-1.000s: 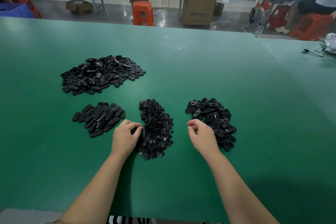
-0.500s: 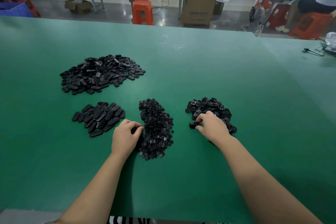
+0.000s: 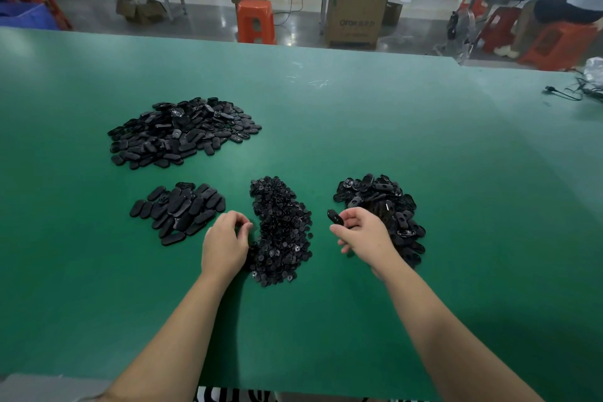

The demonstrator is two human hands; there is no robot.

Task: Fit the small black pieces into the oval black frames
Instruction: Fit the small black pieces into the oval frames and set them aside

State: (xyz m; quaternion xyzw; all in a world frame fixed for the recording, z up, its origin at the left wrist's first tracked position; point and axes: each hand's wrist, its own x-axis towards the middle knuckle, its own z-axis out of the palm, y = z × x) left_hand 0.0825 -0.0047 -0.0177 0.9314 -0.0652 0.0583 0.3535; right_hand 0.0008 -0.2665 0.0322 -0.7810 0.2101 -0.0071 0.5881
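The left hand (image 3: 225, 243) curls at the near-left edge of the small pieces (image 3: 281, 228), fingertips pinched together; whether they hold a piece I cannot tell. Right of that heap, the right hand (image 3: 363, 237) pinches one oval frame (image 3: 335, 217), lifted beside the frames (image 3: 381, 209). Left of the heap lies a small batch (image 3: 177, 210), likely finished; beyond it a bigger pile (image 3: 182, 132). Much seems left. The bench (image 3: 359, 127) stretches bare beyond, its far edge well off.
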